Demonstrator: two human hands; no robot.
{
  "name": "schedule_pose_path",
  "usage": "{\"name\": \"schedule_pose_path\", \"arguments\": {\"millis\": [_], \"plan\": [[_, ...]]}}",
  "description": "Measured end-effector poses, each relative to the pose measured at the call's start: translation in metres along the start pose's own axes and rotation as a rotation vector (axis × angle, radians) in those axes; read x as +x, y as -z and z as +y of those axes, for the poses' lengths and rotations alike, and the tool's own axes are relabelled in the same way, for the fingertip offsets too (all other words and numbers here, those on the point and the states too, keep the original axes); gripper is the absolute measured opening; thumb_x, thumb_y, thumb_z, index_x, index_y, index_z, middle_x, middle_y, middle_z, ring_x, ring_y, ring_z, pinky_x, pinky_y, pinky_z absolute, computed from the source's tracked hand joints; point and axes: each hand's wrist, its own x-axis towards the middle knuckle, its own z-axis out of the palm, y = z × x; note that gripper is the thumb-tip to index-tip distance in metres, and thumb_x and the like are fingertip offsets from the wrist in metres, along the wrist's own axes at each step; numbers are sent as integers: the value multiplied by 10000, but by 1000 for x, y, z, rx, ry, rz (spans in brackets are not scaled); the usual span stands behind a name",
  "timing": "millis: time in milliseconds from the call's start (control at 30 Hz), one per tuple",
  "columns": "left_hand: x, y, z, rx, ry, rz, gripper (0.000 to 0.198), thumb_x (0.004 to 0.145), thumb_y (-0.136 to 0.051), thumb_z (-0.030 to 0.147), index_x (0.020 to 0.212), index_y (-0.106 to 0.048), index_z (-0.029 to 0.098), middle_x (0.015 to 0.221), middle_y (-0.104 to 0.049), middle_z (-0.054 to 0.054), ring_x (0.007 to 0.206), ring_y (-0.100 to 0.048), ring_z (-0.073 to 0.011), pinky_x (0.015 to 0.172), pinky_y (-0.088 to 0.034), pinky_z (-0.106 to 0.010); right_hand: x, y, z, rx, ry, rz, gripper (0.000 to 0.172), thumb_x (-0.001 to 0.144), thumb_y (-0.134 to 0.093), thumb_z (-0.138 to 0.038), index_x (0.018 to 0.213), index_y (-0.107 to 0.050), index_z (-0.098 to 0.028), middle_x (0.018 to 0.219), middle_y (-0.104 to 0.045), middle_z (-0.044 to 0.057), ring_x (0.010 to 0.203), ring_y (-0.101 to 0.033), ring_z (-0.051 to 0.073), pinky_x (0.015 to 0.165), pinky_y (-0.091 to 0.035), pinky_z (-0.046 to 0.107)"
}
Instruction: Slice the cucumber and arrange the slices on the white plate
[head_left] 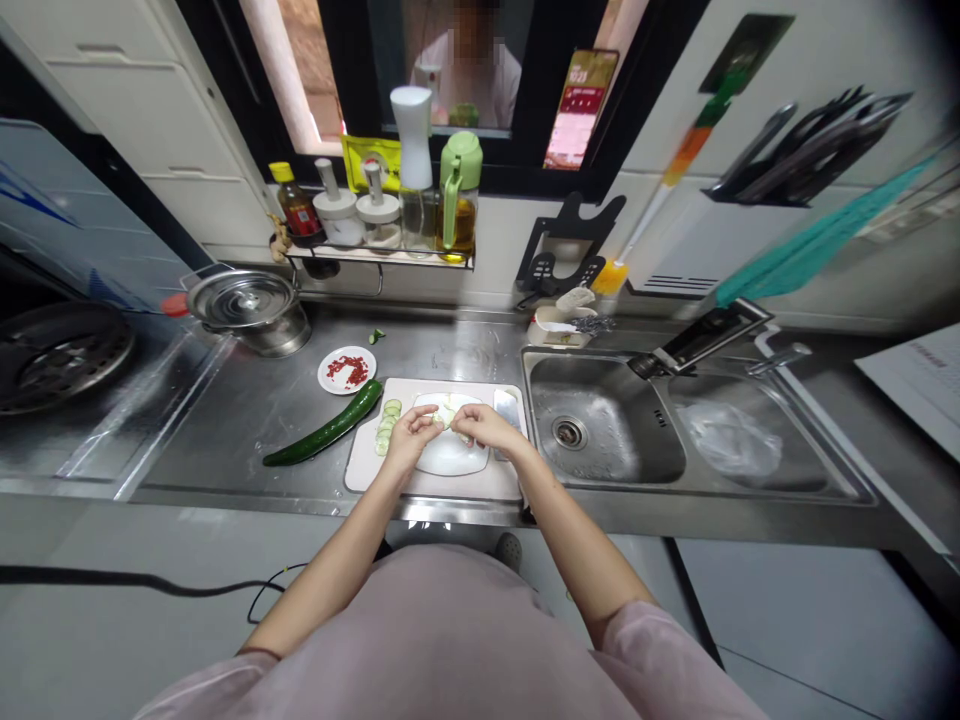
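Over a white plate (450, 462), my left hand (411, 438) and my right hand (486, 428) are close together, fingers pinched. Pale green cucumber slices (444, 412) show between the fingertips; both hands appear to grip them, though how many pieces is unclear. The plate rests on a light cutting board (361, 470). Left of the plate, a row of cucumber slices (387, 425) lies overlapping on the board. A knife (506, 405) with a broad blade lies at the board's right side, partly behind my right hand. A long whole cucumber (326, 435) touches the counter left of the board.
A small plate of red bits (347, 371) and a green cucumber end (376, 337) sit behind the cucumber. At far left stands a lidded steel pot (255, 312). A double sink (607, 425) borders the board on the right. Above, a rack (382, 255) carries seasoning jars and bottles.
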Motion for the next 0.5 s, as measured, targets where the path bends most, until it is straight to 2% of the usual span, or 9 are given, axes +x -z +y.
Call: {"name": "schedule_pose_path", "arguments": {"millis": [133, 233, 367, 500], "plan": [[14, -1, -13, 32, 0, 28, 432, 525, -811, 341, 879, -644, 158, 628, -575, 43, 568, -517, -82, 575, -387, -212, 17, 4, 14, -67, 19, 70, 100, 715, -637, -248, 715, -580, -167, 499, -516, -71, 416, -466, 68, 419, -328, 165], [29, -2, -24, 51, 23, 65, 393, 518, -796, 332, 822, -615, 163, 583, -562, 55, 537, -502, -81, 575, -389, -213, 34, 7, 24, -214, 32, 169, 101, 725, -642, -256, 730, -599, -165, 519, -525, -66, 475, -480, 81, 493, -366, 181], [51, -2, -35, 126, 44, 122, 307, 516, -764, 280, 742, -591, 164, 585, -565, 49, 543, -517, -86, 587, -394, -211, 53, 9, 33, -472, 70, 259, 85, 762, -610, -243, 774, -649, -168, 689, -629, -15, 655, -543, 113, 628, -393, 206], [67, -1, -43, 359, 43, 176, 209, 572, -716, 236, 735, -603, 172, 613, -582, 36, 566, -530, -102, 593, -396, -214, 64, 8, 36, -610, 56, 261, 129, 808, -567, -226, 860, -676, -180, 805, -673, 19, 736, -564, 135, 677, -384, 217]]}}
